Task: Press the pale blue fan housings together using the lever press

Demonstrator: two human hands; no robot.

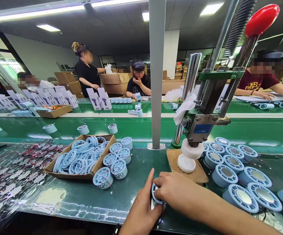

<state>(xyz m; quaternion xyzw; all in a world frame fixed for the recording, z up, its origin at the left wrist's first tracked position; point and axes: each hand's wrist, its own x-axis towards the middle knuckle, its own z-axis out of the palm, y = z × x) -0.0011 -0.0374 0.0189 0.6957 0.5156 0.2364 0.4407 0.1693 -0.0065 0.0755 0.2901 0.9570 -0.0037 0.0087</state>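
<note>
Between my two hands, near the front edge of the green bench, is a blue round housing [153, 193] with a silvery disc and a dark wire hanging below it. My left hand [143, 204] grips its left and lower side, index finger stretched upward and thumb underneath. From the right, my right hand [169, 187] presses its bent fingers on the housing's top, covering much of it. Just beyond my right hand, a white round fixture [186, 163] sits on cardboard [201, 175] under the white pad [191, 149] of a hand press [202, 125].
An open carton [76, 176] of blue rings stands left, beside several blue housings [119, 168]. Flat metal pieces with red wires [16, 176] cover the far left. Finished-looking housings [241, 195] crowd the right. A grey post [157, 75] rises centrally. Several people work across the conveyor.
</note>
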